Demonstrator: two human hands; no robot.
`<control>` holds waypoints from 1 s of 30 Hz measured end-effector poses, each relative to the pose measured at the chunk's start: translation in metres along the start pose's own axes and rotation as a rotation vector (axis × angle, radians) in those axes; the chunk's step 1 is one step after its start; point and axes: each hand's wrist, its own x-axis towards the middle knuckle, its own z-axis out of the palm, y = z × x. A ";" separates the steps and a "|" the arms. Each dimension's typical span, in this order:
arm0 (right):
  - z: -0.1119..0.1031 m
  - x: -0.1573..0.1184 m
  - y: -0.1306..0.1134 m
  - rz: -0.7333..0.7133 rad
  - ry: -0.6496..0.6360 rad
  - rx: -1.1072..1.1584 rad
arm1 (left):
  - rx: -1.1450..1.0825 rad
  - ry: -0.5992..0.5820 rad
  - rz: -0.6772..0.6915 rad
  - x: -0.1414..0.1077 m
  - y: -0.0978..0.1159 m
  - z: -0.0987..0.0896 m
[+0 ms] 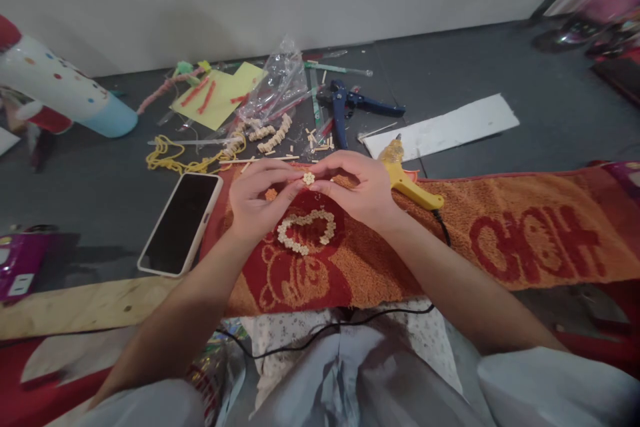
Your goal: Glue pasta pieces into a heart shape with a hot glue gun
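Observation:
Between the fingertips of both hands is a small cream flower-shaped cluster (309, 179) of short sticks. My left hand (265, 193) pinches it from the left, thumb below and fingers above. My right hand (357, 188) pinches it from the right in the same way. Just below the hands, a heart-like outline of joined cream clusters (289, 239) lies on the orange and red towel (380, 267). To the right of my right hand rests a yellow glue gun (417, 192), its black cord running down over the towel.
A phone (181, 223) lies left of the towel. Behind the hands are blue cutters (345, 110), a white strip (450, 123), cut stick pieces (320, 141), yellow yarn (185, 159), clear plastic wrap (280, 80) and yellow paper (215, 103). A spotted bottle (70, 87) is at the far left.

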 end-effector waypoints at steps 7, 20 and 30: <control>-0.002 0.001 0.003 -0.068 -0.006 -0.012 | -0.033 0.009 0.057 0.000 -0.002 0.002; -0.002 -0.001 0.005 0.012 -0.024 0.002 | -0.072 0.033 0.082 -0.005 -0.002 0.007; 0.006 -0.001 0.009 0.444 -0.056 0.390 | -0.086 -0.004 -0.105 -0.001 0.000 0.006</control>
